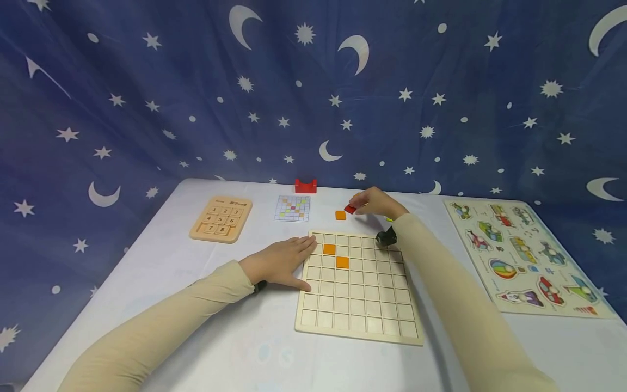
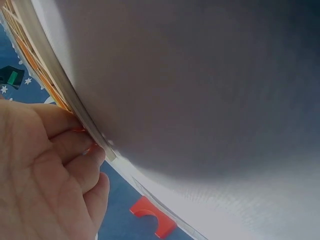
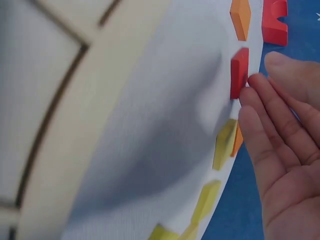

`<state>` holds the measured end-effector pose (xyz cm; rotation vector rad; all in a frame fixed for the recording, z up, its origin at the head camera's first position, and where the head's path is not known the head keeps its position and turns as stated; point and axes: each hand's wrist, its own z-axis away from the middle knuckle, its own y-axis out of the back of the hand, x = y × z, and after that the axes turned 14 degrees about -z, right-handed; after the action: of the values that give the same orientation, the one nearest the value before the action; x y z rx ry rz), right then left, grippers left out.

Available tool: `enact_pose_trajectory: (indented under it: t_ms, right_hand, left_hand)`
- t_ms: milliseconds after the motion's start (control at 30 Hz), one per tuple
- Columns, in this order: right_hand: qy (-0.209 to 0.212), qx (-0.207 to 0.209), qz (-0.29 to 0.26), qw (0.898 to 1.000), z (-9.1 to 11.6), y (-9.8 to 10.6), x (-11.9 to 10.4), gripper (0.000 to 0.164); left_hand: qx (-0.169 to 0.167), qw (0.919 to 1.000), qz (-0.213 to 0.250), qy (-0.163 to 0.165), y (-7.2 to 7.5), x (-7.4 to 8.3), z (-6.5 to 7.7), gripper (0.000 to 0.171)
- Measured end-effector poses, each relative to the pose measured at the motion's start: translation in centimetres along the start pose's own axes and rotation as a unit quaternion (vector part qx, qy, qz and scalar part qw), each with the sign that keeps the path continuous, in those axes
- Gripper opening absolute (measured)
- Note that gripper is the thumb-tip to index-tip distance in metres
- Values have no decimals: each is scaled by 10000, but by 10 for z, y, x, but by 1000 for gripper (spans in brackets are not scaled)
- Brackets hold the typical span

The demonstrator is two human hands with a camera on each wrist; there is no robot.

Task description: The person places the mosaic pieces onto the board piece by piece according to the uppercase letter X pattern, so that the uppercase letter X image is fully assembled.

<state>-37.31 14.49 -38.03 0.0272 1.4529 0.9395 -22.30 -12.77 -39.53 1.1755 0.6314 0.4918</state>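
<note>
A wooden grid board (image 1: 360,336) lies on the table, with one orange tile (image 1: 330,249) and another orange tile (image 1: 342,262) in its cells. My left hand (image 1: 284,262) rests at the board's left edge, fingers extended and thumb spread. Beyond the board, my right hand (image 1: 376,202) is over the loose tiles. Its fingertips touch or nearly touch a red tile (image 3: 239,73); the thumb is apart from that tile in the right wrist view. A loose orange tile (image 1: 340,215) lies left of the red one. Yellow tiles (image 3: 206,201) lie on the other side, mostly hidden in the head view.
A pattern card (image 1: 292,208) lies behind the board, with a red notched holder (image 1: 306,187) beyond it. At left is a wooden number puzzle (image 1: 221,219). A picture puzzle board (image 1: 531,256) lies at right. A starry blue curtain (image 1: 303,98) hangs behind the table.
</note>
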Motion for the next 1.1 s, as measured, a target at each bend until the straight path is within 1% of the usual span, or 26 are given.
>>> enact_pose_trajectory:
  t_ms: [67,167,300,367,600,733,933,1100]
  right_hand:
    - [-28,-8,-25,10000,4,1,-2,34]
    - [-89,184,-258,9995,6,1,-3,31]
    - [-72,543,-557,9969,2,-1,0,35]
    - [-64,605,-571,9965,-1,-2,2,38]
    - [-142,493,-569,9971,-10,-7,8,42]
    - [-191,488,-403,9978,-9,-9,9,39]
    - [-229,538,-434,9973,-6,-8,8,34]
    - [-357,541,-412,9970,-5,-9,7,35]
  left_hand:
    - [-14,10000,1,17,0,0,0,104]
    - [-30,10000,-11,37,0,-1,0,104]
    - [-40,10000,-25,35,0,-2,1,104]
    - [-42,10000,-4,28,1,-2,0,104]
    - [-32,10000,73,15,-1,-2,-2,104]
    - [-12,10000,67,-14,-1,-1,-2,104]
    - [-6,10000,26,-12,1,-1,-2,104]
    - [-54,10000,29,21,3,0,-1,104]
